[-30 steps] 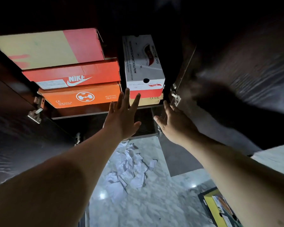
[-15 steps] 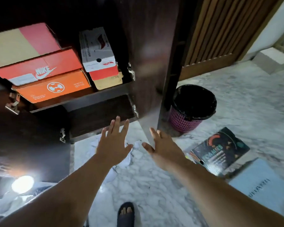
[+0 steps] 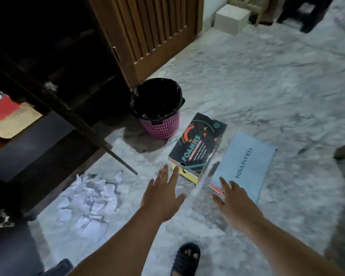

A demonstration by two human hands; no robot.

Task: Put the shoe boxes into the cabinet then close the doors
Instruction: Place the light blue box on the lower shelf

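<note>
A person is reaching both bare arms down toward a pale marbled floor [image 3: 257, 80]. The left hand [image 3: 163, 196] is hovering with fingers straight and spread, holding nothing. The right hand [image 3: 233, 200] is likewise empty, fingers spread and relaxed.

Two shoe boxes are lying flat on the floor, side by side but apart. The dark Foamies box [image 3: 197, 146] is sitting at about one o'clock from the left fingertips, its near end just beyond them, its long axis running from seven o'clock up to one o'clock. The pale blue box [image 3: 245, 166] is lying at about one o'clock from the right hand, on much the same slant, with the right fingertips overlapping its near corner; whether they are touching it cannot be told. Each hand looks nearest to its own box.

At ten o'clock the dark cabinet [image 3: 48, 56] is standing with its door [image 3: 84, 124] open. A pink bin [image 3: 159, 108] with a black liner is sitting at twelve o'clock, and crumpled white paper [image 3: 90, 198] is lying at nine o'clock. A sandalled foot [image 3: 187, 257] is showing at six o'clock.
</note>
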